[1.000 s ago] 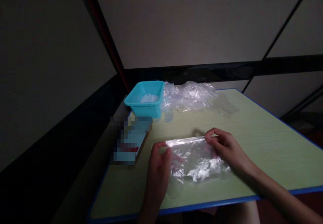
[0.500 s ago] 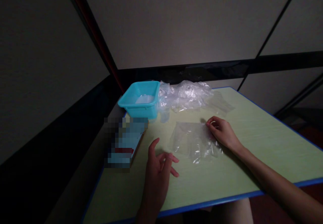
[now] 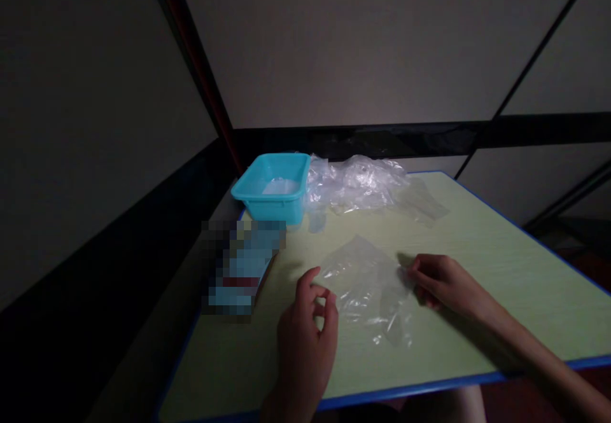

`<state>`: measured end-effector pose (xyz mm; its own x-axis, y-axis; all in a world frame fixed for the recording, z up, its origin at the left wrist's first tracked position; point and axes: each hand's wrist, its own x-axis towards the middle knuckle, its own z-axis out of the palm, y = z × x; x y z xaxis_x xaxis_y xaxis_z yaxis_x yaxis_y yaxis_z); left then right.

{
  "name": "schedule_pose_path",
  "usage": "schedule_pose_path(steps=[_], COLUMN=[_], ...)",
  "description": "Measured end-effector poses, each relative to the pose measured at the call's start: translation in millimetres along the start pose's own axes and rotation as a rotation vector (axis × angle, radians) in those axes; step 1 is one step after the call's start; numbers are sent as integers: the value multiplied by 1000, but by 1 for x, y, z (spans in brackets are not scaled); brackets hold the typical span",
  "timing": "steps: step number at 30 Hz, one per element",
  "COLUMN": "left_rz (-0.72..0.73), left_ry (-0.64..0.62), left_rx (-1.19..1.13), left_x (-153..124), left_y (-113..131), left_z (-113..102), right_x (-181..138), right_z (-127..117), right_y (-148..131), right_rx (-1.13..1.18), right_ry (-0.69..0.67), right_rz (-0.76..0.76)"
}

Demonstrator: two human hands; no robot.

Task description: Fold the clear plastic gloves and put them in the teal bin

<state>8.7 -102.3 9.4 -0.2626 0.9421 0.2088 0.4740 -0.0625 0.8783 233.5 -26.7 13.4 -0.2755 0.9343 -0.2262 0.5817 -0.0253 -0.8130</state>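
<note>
A clear plastic glove (image 3: 367,280) lies flat on the pale green table (image 3: 477,251) in front of me. My right hand (image 3: 442,281) rests at its right edge, fingers curled and pinching the plastic there. My left hand (image 3: 305,331) hovers at the glove's left edge with fingers bent and slightly apart; whether the fingertips touch the plastic is unclear. The light is dim.
A turquoise tub (image 3: 274,187) with something white inside stands at the table's far left corner. Beside it lies a heap of clear plastic gloves (image 3: 363,184). A blurred box (image 3: 243,267) sits at the left edge. The blue-trimmed front edge (image 3: 405,391) runs below my hands.
A second ago both hands held the glove up by its top edge. The left hand let go; the right laid it flat and slid to its right edge.
</note>
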Motion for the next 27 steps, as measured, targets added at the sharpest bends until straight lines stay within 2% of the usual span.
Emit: schedule_pose_path(steps=[3,6,9,13,16,19,27], left_rz=[11,16,27,27,1,-14,-7], left_ry=[18,24,17,7,-6,-19,-31], left_rx=[4,9,-1,-19,-17,-6,-7], left_x=[0,-1,-1,0,0,0,0], left_y=[0,0,0,-1,-1,-1,-1], left_z=[0,-1,0,0,0,0,1], right_x=[-29,-50,-50,-22,1,15,19], right_z=[12,12,-5,-29,-31,-25,-23], right_y=[-2,-6,-10,-20,-24,-23,-12], right_rx=[144,57,-179,-374,-531,-651,-721], right_ry=[-140,-264,-223,-143,-310,-424,-475], right_rz=[85,110,-114,-417,-575,-585,-462])
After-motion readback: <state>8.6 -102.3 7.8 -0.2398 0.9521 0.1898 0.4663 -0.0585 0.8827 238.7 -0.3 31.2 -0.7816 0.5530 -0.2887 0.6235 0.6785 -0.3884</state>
